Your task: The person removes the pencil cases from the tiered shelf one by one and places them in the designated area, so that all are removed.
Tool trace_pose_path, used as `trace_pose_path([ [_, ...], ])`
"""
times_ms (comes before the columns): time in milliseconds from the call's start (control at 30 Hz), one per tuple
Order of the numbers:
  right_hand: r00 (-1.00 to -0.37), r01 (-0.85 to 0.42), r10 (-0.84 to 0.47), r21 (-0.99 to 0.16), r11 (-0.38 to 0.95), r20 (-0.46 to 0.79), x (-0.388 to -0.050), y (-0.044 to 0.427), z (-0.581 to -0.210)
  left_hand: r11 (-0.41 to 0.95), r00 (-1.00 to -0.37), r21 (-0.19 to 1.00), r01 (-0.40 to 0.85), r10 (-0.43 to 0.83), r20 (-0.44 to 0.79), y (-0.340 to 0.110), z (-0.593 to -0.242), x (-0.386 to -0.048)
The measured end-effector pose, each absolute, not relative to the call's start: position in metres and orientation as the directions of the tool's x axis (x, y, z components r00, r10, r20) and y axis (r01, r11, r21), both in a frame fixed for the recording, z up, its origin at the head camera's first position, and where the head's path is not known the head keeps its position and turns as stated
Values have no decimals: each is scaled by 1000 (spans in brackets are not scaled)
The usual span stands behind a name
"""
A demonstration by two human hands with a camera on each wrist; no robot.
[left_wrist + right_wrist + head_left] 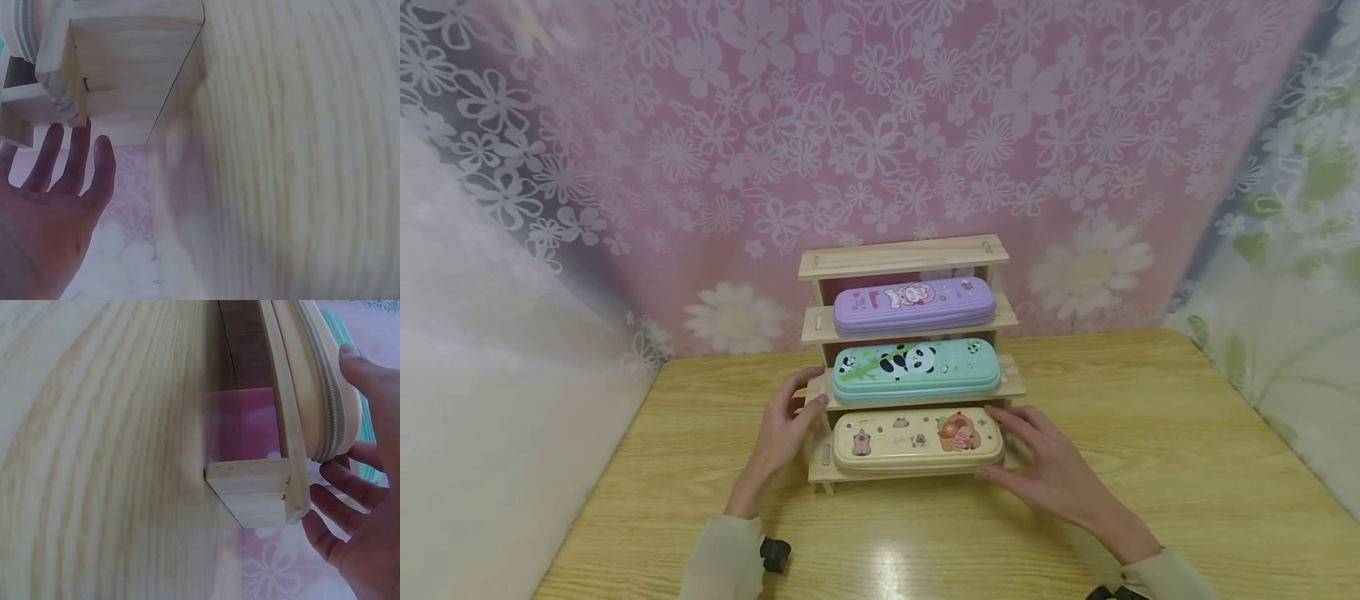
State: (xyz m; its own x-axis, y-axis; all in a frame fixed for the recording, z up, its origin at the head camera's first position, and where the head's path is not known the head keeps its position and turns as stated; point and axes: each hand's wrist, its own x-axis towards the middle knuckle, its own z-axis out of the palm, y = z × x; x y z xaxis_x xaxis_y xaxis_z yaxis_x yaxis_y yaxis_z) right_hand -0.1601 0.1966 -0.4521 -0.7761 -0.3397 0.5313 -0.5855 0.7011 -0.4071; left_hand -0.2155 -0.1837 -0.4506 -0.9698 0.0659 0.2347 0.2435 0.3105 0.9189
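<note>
A stepped wooden rack (902,257) holds three pencil cases: purple (880,312), mint with pandas (891,372), and cream (887,445) on the lowest shelf. My left hand (781,429) holds the rack's left side at the mint case's shelf; in the left wrist view, the fingers of that hand (53,206) reach to the shelf ends. My right hand (1052,467) grips the cream case's right end, thumb at its front edge and index finger at its back corner. In the right wrist view, other fingers of this hand (369,506) lie beside the shelf end.
The rack stands on a wood-grain table (1150,417), near its back edge. Behind hangs a pink cloth (880,125) with white flowers, and pale cloth lies to both sides. Dark wrist devices show at both sleeves.
</note>
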Motion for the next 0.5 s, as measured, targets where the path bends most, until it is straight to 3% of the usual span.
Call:
trace_pose_path([
  [200,-792,-561,-329,-400,725,515,-165,194,-457,254,-971,937,241,47,236,-180,-460,-217],
  [500,-877,-474,-296,-586,657,377,-167,191,-452,241,-976,946,217,30,216,-181,-459,-218],
])
